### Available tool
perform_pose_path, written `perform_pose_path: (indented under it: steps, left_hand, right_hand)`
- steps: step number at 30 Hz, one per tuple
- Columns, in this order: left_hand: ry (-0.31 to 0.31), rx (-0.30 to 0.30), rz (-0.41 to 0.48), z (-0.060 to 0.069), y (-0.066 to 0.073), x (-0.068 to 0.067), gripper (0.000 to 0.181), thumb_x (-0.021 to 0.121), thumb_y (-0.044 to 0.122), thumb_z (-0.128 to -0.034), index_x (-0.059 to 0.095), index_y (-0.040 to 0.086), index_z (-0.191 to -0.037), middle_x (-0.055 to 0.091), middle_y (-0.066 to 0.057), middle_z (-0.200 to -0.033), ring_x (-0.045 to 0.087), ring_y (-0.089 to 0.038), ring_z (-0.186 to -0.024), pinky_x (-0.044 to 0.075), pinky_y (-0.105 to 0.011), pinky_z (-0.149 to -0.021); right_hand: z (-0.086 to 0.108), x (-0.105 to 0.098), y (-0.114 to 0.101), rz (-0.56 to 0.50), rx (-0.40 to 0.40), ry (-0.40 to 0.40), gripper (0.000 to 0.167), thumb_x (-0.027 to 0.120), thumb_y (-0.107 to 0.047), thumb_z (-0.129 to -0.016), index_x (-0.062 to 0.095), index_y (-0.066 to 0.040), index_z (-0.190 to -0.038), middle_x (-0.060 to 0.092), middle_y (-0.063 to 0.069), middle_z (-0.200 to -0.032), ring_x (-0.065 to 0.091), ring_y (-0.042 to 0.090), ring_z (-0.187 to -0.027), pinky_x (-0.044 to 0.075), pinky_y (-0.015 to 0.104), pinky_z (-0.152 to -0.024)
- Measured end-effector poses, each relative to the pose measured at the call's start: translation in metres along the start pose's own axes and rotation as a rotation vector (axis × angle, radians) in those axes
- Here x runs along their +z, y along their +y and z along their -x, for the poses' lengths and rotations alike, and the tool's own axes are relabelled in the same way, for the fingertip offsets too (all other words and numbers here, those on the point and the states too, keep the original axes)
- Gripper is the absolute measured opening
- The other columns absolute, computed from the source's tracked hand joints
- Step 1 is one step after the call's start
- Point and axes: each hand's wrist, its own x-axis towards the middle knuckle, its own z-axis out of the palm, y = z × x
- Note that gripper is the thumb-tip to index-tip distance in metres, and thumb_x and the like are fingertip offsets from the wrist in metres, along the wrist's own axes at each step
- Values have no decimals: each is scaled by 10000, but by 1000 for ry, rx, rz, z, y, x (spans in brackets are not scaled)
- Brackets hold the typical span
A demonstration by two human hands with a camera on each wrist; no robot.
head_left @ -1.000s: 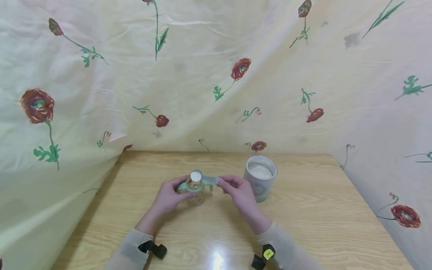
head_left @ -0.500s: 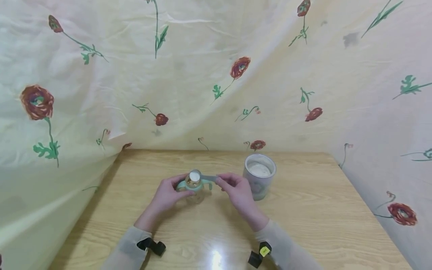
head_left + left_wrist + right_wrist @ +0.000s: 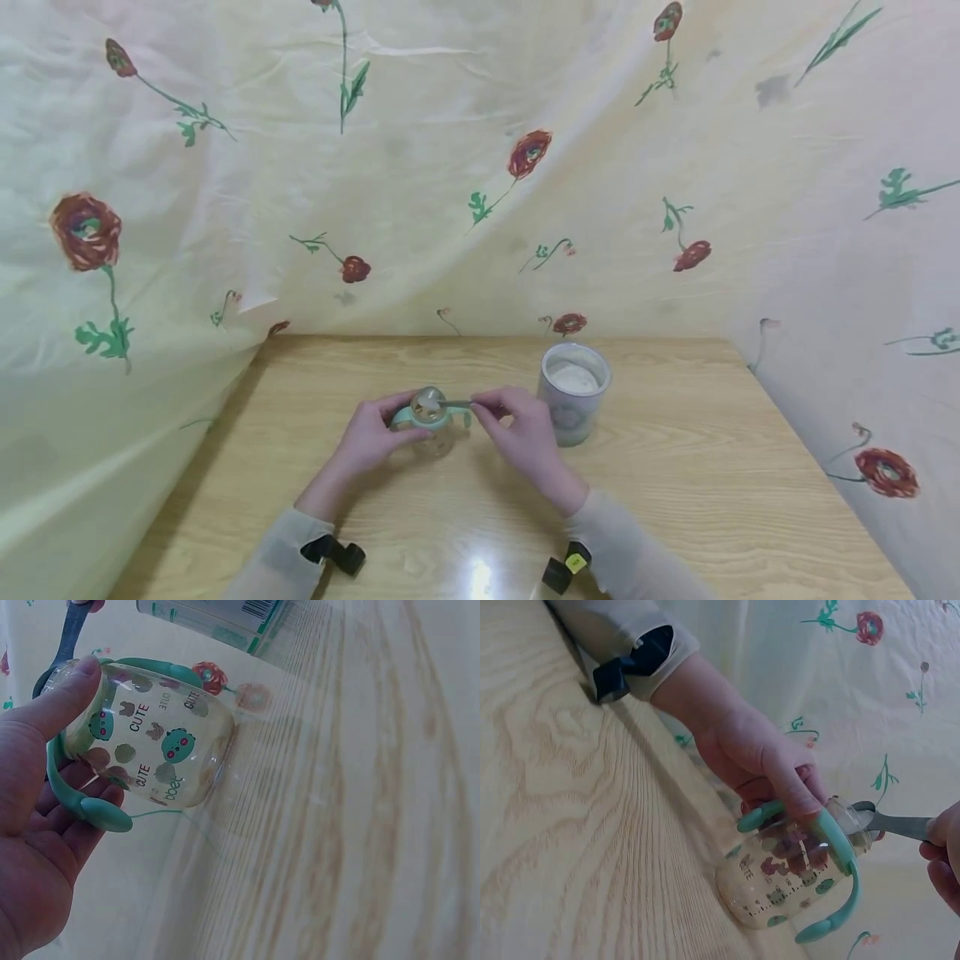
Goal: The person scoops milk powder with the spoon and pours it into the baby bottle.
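A clear baby bottle with mint-green handles and small printed animals stands on the table, its mouth uncapped. My left hand grips it round the neck and handle, thumb in front. My right hand pinches the handle of a grey scoop. The scoop's bowl is tipped on its side over the bottle's mouth, with white powder at its edge in the head view. Whether powder lies inside the bottle is hard to tell. Behind my right hand is a pale can, open at the top, with white powder inside.
The light wooden table reaches back to a cream flowered cloth, which hangs behind it and along both sides. Glare shows on the table's front middle.
The scoop, level and full of white powder a second ago, has turned over into the bottle's mouth as my right hand rotated. My left hand and the bottle have stayed put.
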Motion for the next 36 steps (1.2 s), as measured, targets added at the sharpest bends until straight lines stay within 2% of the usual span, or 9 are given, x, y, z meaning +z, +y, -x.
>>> perform_pose_path:
  steps: [3,6,15,25,33,36]
  left_hand:
    - [9,-12,-1,4,-1,-1,661,961,303,-816,709,167,-1412,723,11,-1367,645,-234,-1311,486,-517,-1146]
    - [18,-18,-9,6,-1,-2,691,965,305,-806,698,148,-1424,711,-15,-1390,636,-253,-1325,483,-517,-1150]
    - [13,9,-15,3,0,-3,697,962,264,-809,687,113,-1432,712,-54,-1387,649,-266,-1309,492,-505,-1140]
    - [5,-12,-11,2,3,-2,711,969,315,-801,693,140,-1432,721,-25,-1371,663,-242,-1283,522,-492,-1110]
    - [3,9,-11,2,2,0,695,963,297,-815,693,116,-1430,727,-40,-1361,666,-249,-1279,536,-473,-1094]
    - [0,18,-8,1,1,1,700,962,300,-818,690,108,-1433,726,-47,-1364,665,-252,-1280,539,-461,-1091]
  right_hand:
    - [0,1,1,107,-143,-5,168,853,-6,-890,803,-73,-1035,785,6,-909,700,119,-790,603,265,-678]
    - [-1,1,0,182,-234,-24,182,848,-4,-888,798,-84,-1043,787,3,-927,696,135,-826,594,265,-695]
    - [-5,-2,2,316,-542,-31,248,847,40,-836,786,-60,-1054,806,40,-1025,726,193,-901,629,245,-818]
    - [-4,-6,4,431,-657,-52,259,748,76,-891,798,-57,-1108,804,47,-1073,730,177,-929,615,209,-850]
    - [-2,-7,3,428,-687,-22,203,697,51,-946,805,-42,-1090,807,50,-1056,726,169,-894,611,190,-826]
    - [-1,-7,2,422,-696,-7,208,715,67,-926,801,-34,-1086,806,56,-1046,724,162,-876,609,182,-814]
